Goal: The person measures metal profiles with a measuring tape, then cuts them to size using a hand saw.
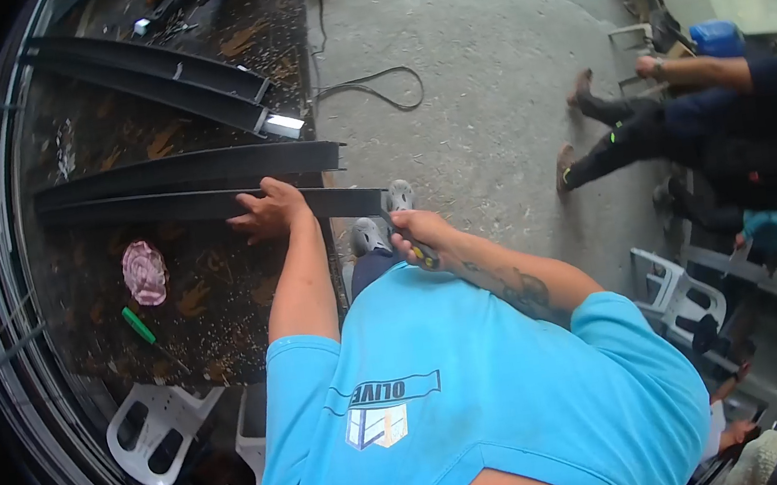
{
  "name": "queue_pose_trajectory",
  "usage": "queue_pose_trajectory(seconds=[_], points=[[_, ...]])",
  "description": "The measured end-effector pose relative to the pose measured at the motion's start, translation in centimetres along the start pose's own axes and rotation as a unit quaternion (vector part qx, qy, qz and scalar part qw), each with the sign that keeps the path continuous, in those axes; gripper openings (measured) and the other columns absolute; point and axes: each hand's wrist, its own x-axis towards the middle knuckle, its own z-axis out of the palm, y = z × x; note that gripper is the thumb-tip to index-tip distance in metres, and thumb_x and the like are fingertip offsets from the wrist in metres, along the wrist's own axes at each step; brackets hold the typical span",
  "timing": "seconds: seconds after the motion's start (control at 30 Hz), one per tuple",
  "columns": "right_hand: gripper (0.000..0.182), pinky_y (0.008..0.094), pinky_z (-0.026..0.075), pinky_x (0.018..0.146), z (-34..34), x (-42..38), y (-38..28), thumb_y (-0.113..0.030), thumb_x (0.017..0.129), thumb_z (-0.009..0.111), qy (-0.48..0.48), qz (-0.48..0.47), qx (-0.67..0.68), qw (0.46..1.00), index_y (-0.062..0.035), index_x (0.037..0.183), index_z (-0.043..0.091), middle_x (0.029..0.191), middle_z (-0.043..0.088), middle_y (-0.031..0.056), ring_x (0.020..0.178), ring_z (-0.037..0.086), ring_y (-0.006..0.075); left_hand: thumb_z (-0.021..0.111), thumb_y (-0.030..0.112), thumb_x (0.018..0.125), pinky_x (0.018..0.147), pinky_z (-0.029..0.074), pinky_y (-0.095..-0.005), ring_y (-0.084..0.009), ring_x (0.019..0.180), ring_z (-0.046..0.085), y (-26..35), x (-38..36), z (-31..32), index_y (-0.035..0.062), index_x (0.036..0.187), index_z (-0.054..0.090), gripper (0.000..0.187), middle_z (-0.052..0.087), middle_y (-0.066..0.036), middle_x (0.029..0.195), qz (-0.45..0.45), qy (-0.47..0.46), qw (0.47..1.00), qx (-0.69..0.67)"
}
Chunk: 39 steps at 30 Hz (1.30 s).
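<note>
Two long dark metal profile bars (179, 171) lie side by side across the worktable, their near ends sticking out past its edge. My left hand (277, 209) lies over the bar nearer to me (341, 200), thumb and fingers spread around its sides. In my right hand (421, 232) is a slim tool with a black and yellow handle (425, 255). The fingers wrap round it, and its dark narrow end meets the overhanging end of that bar. What kind of tip it has is hidden.
Another pair of dark bars (149, 78), with a bright metal piece (284, 125) at their end, lies farther up the worktable (226, 328). A crumpled pink cloth (144, 272) and green-handled tool (138, 325) lie left. White chairs (161, 431) stand close by; a person (699, 111) walks at right.
</note>
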Motion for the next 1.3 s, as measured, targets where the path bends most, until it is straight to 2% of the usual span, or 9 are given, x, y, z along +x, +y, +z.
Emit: queue_pose_trajectory(seconds=[0.27, 0.43, 0.63, 0.7, 0.8, 0.93, 1.0, 1.17, 1.3], points=[[0.034, 0.0236, 0.045, 0.042, 0.8, -1.3, 2.3, -0.019, 0.099, 0.045, 0.028, -0.060, 0.019, 0.998, -0.0208, 0.133, 0.044, 0.079, 0.058, 0.0029, 0.055, 0.053, 0.0099, 0.053, 0.035, 0.080, 0.108, 0.018, -0.0716, -0.0487, 0.141, 0.024, 0.2, -0.2, -1.1, 0.0045, 0.134, 0.054, 0.063, 0.025, -0.038, 0.147, -0.005, -0.018, 1.000, -0.005], [0.013, 0.0198, 0.046, 0.035, -2.1, -5.4, 2.9, -0.027, 0.099, 0.054, -0.055, -0.028, 0.072, 0.995, -0.0167, 0.105, 0.050, 0.070, 0.057, 0.0001, 0.048, 0.053, 0.0047, 0.055, 0.036, 0.079, 0.109, 0.017, -0.0702, -0.0508, 0.141, 0.022, -0.4, 0.1, -1.7, 0.0052, 0.138, 0.051, 0.066, 0.021, -0.041, 0.148, -0.009, -0.037, 0.998, -0.046], [0.029, 0.0214, 0.047, 0.039, -9.4, -7.2, 4.8, -0.023, 0.098, 0.056, -0.037, -0.157, 0.094, 0.982, -0.0144, 0.125, 0.049, 0.074, 0.059, 0.0009, 0.052, 0.054, 0.0065, 0.060, 0.027, 0.074, 0.106, 0.025, -0.0675, -0.0512, 0.139, 0.027, -4.2, 1.4, -3.8, 0.0037, 0.143, 0.043, 0.074, 0.024, -0.041, 0.147, 0.060, 0.075, 0.993, -0.062], [0.034, 0.0216, 0.048, 0.041, -10.1, -6.8, 5.5, -0.022, 0.099, 0.054, -0.022, -0.167, 0.125, 0.978, -0.0142, 0.131, 0.047, 0.076, 0.059, 0.0010, 0.053, 0.054, 0.0072, 0.062, 0.021, 0.070, 0.098, 0.033, -0.0633, -0.0457, 0.131, 0.038, -3.8, 1.9, -4.8, 0.0048, 0.138, 0.044, 0.072, 0.039, -0.032, 0.141, 0.227, 0.102, 0.965, -0.086], [0.032, 0.0238, 0.052, 0.048, -8.9, -7.6, 5.2, -0.022, 0.102, 0.047, -0.012, -0.225, 0.114, 0.968, -0.0106, 0.132, 0.047, 0.075, 0.060, 0.0022, 0.056, 0.057, 0.0083, 0.060, 0.021, 0.077, 0.099, 0.034, -0.0584, -0.0381, 0.120, 0.049, 1.0, 2.8, -5.6, 0.0097, 0.111, 0.067, 0.036, 0.056, -0.015, 0.130, 0.467, -0.046, 0.876, -0.116], [0.038, 0.0260, 0.051, 0.058, -9.1, -5.4, 4.5, -0.032, 0.104, 0.044, 0.044, -0.302, -0.129, 0.944, -0.0063, 0.131, 0.052, 0.076, 0.061, 0.0031, 0.062, 0.059, 0.0117, 0.062, 0.028, 0.080, 0.098, 0.036, -0.0533, -0.0309, 0.118, 0.052, 2.8, 3.5, -2.2, 0.0115, 0.102, 0.070, 0.028, 0.061, -0.011, 0.120, 0.571, -0.107, 0.810, -0.079], [0.041, 0.0263, 0.047, 0.058, -9.6, -3.9, 4.0, -0.039, 0.102, 0.047, 0.160, -0.379, -0.339, 0.846, -0.0052, 0.118, 0.064, 0.073, 0.060, 0.0033, 0.063, 0.059, 0.0117, 0.062, 0.029, 0.082, 0.096, 0.038, -0.0510, -0.0292, 0.113, 0.055, 3.2, 3.3, -2.1, 0.0117, 0.097, 0.071, 0.025, 0.063, -0.010, 0.114, 0.593, -0.162, 0.786, -0.066], [0.047, 0.0311, 0.047, 0.060, -10.2, -2.5, 2.4, -0.044, 0.099, 0.049, 0.153, -0.274, -0.338, 0.887, -0.0020, 0.096, 0.069, 0.067, 0.060, 0.0042, 0.064, 0.058, 0.0130, 0.058, 0.035, 0.089, 0.079, 0.042, -0.0444, -0.0293, 0.083, 0.061, 2.7, 0.7, -3.5, 0.0112, 0.073, 0.067, 0.030, 0.063, -0.006, 0.082, 0.615, -0.219, 0.757, -0.042], [0.046, 0.0363, 0.048, 0.063, -10.6, 1.1, 1.8, -0.044, 0.097, 0.051, 0.134, -0.275, -0.489, 0.817, -0.0033, 0.085, 0.068, 0.069, 0.063, 0.0098, 0.066, 0.062, 0.0206, 0.054, 0.040, 0.091, 0.070, 0.039, -0.0442, -0.0300, 0.074, 0.062, 2.9, -0.7, -2.2, 0.0083, 0.063, 0.061, 0.043, 0.061, -0.008, 0.070, 0.581, -0.230, 0.781, 0.010]])
